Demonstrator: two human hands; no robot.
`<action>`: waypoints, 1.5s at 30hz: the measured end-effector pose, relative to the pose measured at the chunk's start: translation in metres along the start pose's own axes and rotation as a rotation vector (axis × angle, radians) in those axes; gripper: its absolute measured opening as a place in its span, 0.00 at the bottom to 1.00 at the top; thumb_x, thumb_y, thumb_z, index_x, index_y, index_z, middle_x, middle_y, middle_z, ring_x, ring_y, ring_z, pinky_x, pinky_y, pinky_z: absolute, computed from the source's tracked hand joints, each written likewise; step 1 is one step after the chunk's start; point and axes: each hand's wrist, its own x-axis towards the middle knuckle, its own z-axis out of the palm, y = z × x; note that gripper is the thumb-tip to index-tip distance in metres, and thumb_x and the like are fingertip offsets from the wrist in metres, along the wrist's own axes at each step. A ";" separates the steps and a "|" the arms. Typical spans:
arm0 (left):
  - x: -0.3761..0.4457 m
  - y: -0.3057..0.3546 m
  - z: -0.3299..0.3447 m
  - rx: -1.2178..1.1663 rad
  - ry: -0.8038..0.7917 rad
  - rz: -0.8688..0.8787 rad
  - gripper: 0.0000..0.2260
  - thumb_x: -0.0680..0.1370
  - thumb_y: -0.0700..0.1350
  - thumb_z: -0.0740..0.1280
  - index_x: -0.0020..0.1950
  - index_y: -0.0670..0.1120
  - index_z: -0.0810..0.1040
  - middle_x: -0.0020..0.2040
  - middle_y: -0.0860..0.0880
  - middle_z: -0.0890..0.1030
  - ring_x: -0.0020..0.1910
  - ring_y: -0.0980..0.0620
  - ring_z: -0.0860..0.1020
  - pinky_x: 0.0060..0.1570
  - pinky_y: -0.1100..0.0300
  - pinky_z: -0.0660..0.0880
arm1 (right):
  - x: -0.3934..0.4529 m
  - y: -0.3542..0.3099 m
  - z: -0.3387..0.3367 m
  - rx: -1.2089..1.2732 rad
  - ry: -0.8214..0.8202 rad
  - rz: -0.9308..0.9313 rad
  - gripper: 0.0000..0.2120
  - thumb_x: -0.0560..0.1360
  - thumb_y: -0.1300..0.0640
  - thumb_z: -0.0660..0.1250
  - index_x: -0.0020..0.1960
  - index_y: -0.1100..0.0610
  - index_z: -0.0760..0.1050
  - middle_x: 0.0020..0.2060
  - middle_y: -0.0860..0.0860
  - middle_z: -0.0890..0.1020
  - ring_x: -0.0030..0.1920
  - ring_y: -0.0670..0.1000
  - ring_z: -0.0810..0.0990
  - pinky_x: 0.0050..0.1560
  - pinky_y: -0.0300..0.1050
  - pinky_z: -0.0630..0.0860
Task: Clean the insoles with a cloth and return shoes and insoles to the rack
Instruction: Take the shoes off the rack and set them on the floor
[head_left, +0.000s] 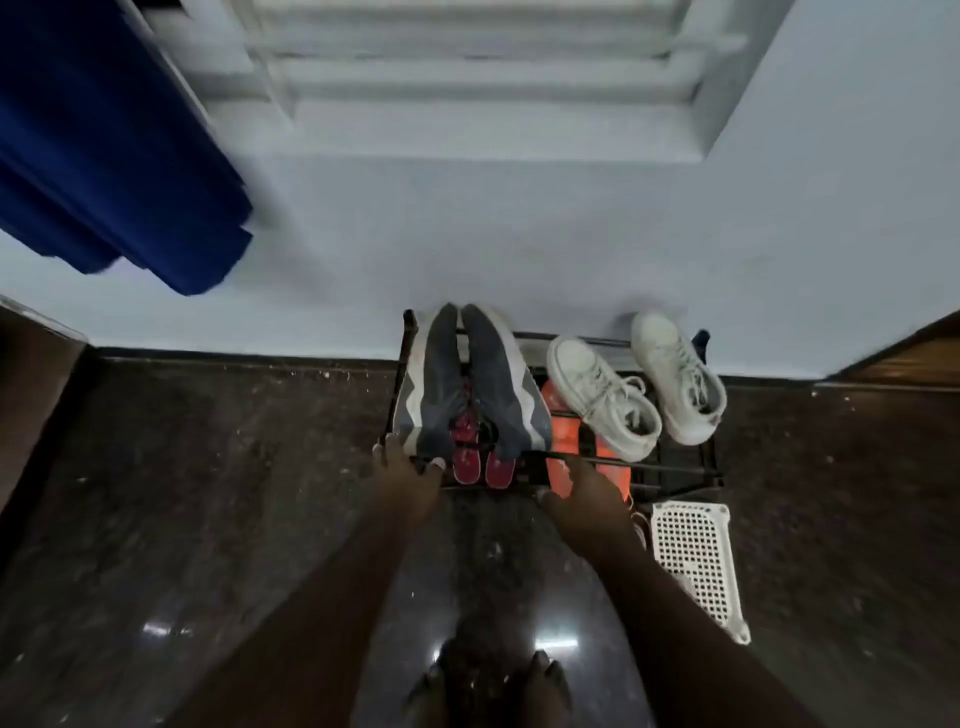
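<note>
Both hands reach the rack (670, 470): left hand (408, 467) released by the grey shoes (467, 379); right hand's (587, 486) grip unclear.

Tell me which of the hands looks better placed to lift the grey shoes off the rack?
Probably the left hand. It rests at the rack's front rail, right beside the grey shoes' heels. The right hand lies further right, over the orange shoes.
</note>
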 end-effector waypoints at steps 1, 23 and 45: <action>0.009 -0.004 0.006 0.024 0.027 0.023 0.37 0.79 0.48 0.70 0.80 0.39 0.55 0.80 0.36 0.55 0.78 0.37 0.57 0.72 0.47 0.61 | 0.009 0.002 0.012 -0.004 0.030 -0.035 0.25 0.70 0.52 0.70 0.65 0.57 0.73 0.55 0.58 0.81 0.58 0.61 0.78 0.54 0.48 0.73; 0.108 -0.020 0.042 -0.002 0.312 0.134 0.36 0.69 0.50 0.77 0.70 0.42 0.63 0.68 0.43 0.60 0.57 0.42 0.73 0.56 0.45 0.79 | 0.127 -0.001 0.057 -0.285 0.358 -0.010 0.30 0.72 0.41 0.68 0.63 0.59 0.65 0.60 0.61 0.71 0.55 0.66 0.74 0.54 0.56 0.72; 0.002 -0.126 0.032 -0.943 -0.252 -0.305 0.14 0.81 0.40 0.63 0.67 0.44 0.73 0.56 0.35 0.81 0.49 0.35 0.81 0.50 0.31 0.79 | -0.040 0.037 0.127 1.126 -0.038 0.456 0.18 0.69 0.77 0.61 0.55 0.65 0.76 0.44 0.62 0.82 0.35 0.56 0.80 0.26 0.42 0.72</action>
